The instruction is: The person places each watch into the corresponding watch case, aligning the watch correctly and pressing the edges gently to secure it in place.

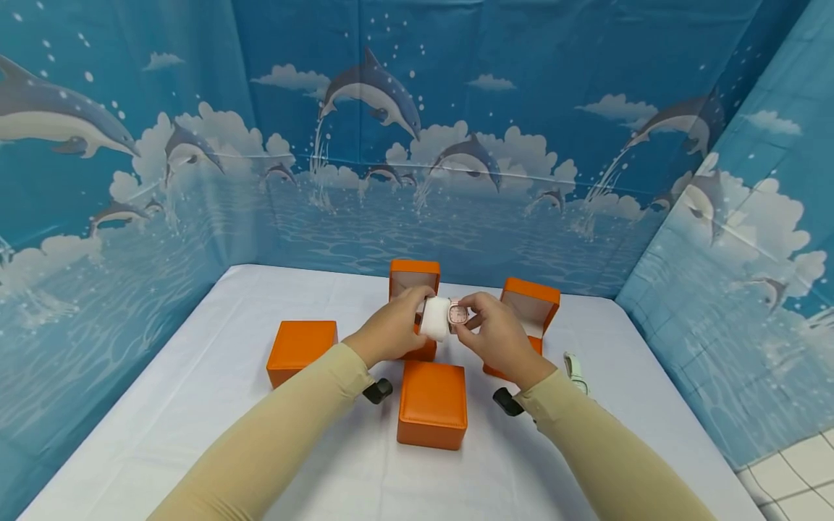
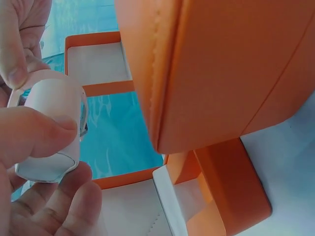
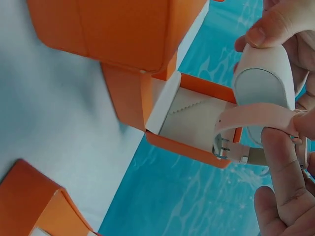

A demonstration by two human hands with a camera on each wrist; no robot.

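My left hand (image 1: 393, 327) grips a white watch cushion (image 1: 434, 319), thumb on one side and fingers on the other. Beside it, my right hand (image 1: 499, 336) pinches a pink watch (image 1: 458, 314) by its square case. In the right wrist view the buckled pink strap (image 3: 256, 114) forms a loop at the end of the cushion (image 3: 261, 69). The left wrist view shows the strap round the far end of the cushion (image 2: 54, 103). Both hands are above the table, in front of an open orange box (image 1: 415, 267), which they partly hide.
A second open orange box (image 1: 531, 291) stands behind my right hand. Closed orange boxes are at the left (image 1: 302, 343) and front middle (image 1: 433, 405). A pale green watch (image 1: 575, 369) lies by my right sleeve on the white tablecloth (image 1: 260, 297). A dolphin-print curtain (image 1: 391, 231) hangs behind.
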